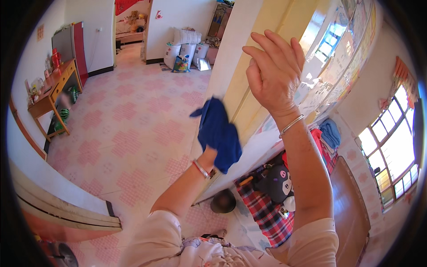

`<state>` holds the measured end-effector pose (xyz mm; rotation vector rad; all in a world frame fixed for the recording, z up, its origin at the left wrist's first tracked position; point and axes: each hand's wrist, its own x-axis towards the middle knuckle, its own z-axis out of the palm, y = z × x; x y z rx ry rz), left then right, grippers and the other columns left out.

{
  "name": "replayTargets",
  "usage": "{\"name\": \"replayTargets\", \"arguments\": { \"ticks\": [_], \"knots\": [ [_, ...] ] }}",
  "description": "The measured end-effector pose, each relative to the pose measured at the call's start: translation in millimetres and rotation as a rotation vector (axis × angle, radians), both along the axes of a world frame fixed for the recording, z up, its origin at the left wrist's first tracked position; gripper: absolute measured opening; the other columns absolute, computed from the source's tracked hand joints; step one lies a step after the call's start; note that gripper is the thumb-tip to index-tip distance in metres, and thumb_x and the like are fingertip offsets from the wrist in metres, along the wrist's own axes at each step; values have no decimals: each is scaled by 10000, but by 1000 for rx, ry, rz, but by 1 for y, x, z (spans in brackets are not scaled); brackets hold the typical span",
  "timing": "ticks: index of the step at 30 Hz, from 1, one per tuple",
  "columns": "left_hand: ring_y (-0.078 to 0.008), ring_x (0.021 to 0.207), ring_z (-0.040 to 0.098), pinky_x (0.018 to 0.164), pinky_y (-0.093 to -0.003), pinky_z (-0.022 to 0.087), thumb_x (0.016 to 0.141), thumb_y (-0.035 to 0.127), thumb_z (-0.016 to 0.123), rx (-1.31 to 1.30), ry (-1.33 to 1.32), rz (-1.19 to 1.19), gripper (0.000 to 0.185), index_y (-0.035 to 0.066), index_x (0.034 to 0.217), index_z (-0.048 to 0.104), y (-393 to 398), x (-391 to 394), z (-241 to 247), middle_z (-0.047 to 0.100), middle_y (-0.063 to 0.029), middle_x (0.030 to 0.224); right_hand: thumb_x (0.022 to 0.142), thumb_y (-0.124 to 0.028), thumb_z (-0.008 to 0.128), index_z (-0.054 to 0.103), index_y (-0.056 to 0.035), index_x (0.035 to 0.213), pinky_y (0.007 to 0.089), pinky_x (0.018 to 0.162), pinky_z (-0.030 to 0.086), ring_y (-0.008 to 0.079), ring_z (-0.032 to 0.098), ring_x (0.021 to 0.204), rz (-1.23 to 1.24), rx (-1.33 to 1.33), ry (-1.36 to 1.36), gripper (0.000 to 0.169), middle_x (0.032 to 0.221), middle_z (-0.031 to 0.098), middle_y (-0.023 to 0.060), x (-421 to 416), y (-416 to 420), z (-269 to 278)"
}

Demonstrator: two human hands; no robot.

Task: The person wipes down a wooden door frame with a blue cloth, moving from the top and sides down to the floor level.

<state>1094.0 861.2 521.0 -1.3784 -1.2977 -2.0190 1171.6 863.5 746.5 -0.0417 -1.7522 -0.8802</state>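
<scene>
My left hand (pixel 210 155) holds a dark blue cloth (pixel 218 133), which drapes over most of the hand and hides the fingers. The cloth is at the edge of a yellowish door frame (pixel 245 103); whether it presses on the surface I cannot tell. Higher up, my right hand (pixel 275 70) is raised in front of the same frame with nothing in it. Its fingers are slightly bent and apart, and contact with the frame is not plain. Each wrist wears a bracelet.
Below on the right are a plaid cloth (pixel 263 217), a black plush toy (pixel 278 183) and a dark round bin (pixel 223 201). A barred window (pixel 390 147) is farther right. Across the tiled floor (pixel 133 133) stand a wooden desk (pixel 50 90), a red-doored refrigerator (pixel 78 50) and stacked sacks (pixel 186 46).
</scene>
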Motion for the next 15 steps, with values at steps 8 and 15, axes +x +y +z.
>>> {"name": "replayTargets", "arguments": {
  "ticks": [8,15],
  "knots": [
    [-343,1162,478,1028,-395,347,830,141,594,-313,-85,-150,433,-15,1222,501,-48,30,-150,530,-193,1198,677,-37,591,677,-147,802,417,997,343,179,598,1003,-20,35,-25,187,967,665,-9,6,3,1],
    [-337,1170,474,1032,-404,341,832,156,597,-249,79,-109,435,2,1227,503,-42,13,-82,526,-185,1210,678,-31,590,677,-142,798,416,1000,340,182,606,988,-1,41,-36,186,947,669,-7,6,4,0]
  ]
}}
